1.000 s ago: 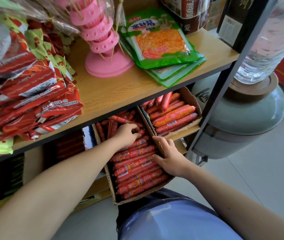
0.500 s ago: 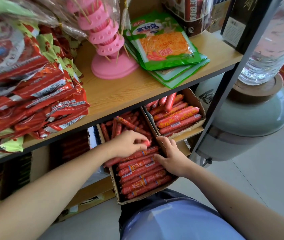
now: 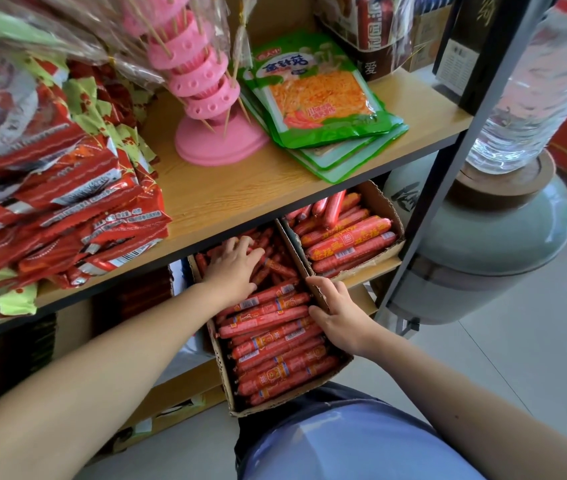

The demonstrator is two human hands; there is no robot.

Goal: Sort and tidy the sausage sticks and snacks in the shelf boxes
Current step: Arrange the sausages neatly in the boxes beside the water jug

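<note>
Both arms stretched toward the sausage box [image 3: 224, 377]. My left hand [image 3: 237, 271] is palm-down with fingers spread at its far end, and my right hand [image 3: 341, 320] is gripping its right wall.

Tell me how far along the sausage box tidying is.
Done: the front sausage sticks in the near box lie in neat parallel rows. In hand: the left hand rests on the jumbled sticks at the back while the right hand grips the box's side wall. Left: straightening that back pile.
</note>
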